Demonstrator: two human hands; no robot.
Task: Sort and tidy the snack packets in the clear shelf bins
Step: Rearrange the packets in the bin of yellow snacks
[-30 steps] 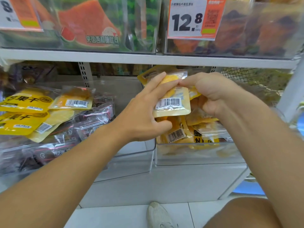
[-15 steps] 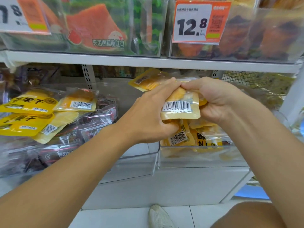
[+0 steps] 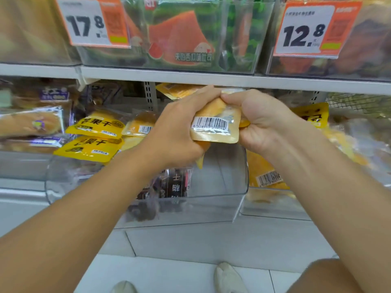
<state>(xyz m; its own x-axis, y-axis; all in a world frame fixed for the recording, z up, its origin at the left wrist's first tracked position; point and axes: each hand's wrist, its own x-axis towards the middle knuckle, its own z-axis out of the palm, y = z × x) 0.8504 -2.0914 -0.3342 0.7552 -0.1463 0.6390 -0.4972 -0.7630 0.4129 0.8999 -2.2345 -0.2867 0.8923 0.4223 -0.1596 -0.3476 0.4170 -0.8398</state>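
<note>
The yellow snack packet (image 3: 215, 125) is up in the air between both hands, barcode facing out. The left hand (image 3: 177, 132) grips its left side. The right hand (image 3: 260, 123) pinches its right side. Below sits a clear bin (image 3: 222, 187).

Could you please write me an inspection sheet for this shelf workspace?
Surface: white shelf holding clear bins.
Job's things: yellow packet, barcode facing out, held above the bins; more yellow packets on the left.
Clutter: dark packets in the middle bin.
Hands: left hand and right hand both grip the yellow packet.
Cables: nothing seen.
Surroundings: price tags above, tiled floor, shoes.
</note>
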